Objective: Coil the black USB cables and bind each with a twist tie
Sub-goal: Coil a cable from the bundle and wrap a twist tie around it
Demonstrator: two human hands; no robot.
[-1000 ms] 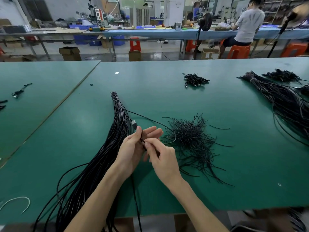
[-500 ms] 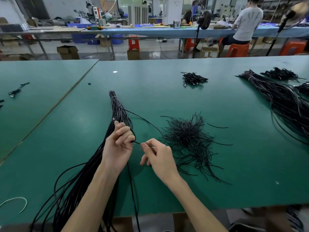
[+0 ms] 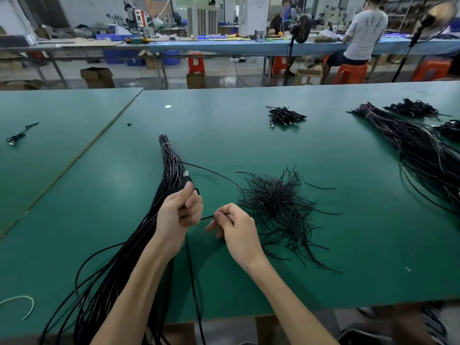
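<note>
My left hand [image 3: 179, 214] grips one black USB cable [image 3: 219, 174] near its plug, which sticks up above my fingers. A short stretch of that cable runs right to my right hand [image 3: 235, 226], which pinches it between thumb and forefinger. The cable loops out over the green table [image 3: 249, 135] toward a loose heap of black twist ties [image 3: 278, 207] lying just right of my right hand. A long bundle of black USB cables [image 3: 164, 185], banded near its far tip, lies under my left hand and trails off the near table edge.
Small bound coils [image 3: 285, 115] lie at the far middle. Another big cable bundle [image 3: 420, 150] and dark coil piles [image 3: 413, 108] fill the right side. A white tie [image 3: 23, 301] lies near left. A second table [image 3: 49, 115] adjoins on the left. People work at benches behind.
My hands have drawn apart, stretching a short length of cable between them. The left hand rose a little, so the plug now shows above its fingers.
</note>
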